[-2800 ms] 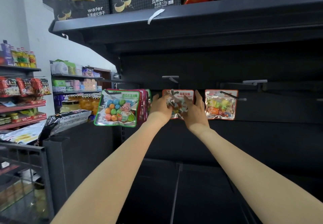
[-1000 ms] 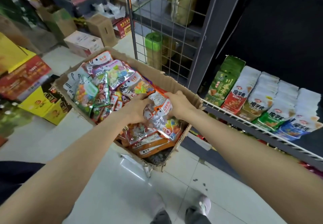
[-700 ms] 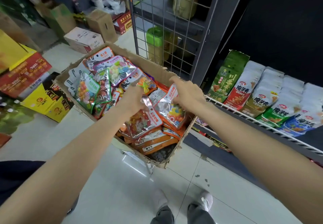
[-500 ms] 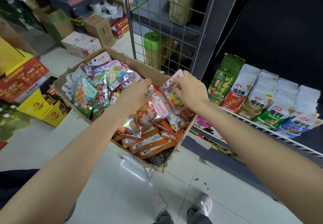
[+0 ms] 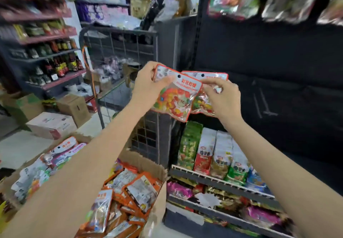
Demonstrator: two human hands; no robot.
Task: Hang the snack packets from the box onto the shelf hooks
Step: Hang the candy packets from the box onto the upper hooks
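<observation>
Both hands have risen out of the cardboard box [image 5: 146,165] since half a second ago, and the view has tipped up from the floor toward the dark shelving. Two red-edged snack packets are now held up at chest height in front of the black back panel [image 5: 278,55], well above the box. One packet, the front packet [image 5: 176,94], is pinched at its upper left corner by the left hand [image 5: 146,83], thumb lying across its face. Partly tucked behind it, the rear packet [image 5: 206,89] is gripped by the right hand [image 5: 224,96], fingers curled over its top edge. Each packet shows a round hanging hole near the top. Both forearms reach forward and up, wrists close together. More packets fill the box below.
</observation>
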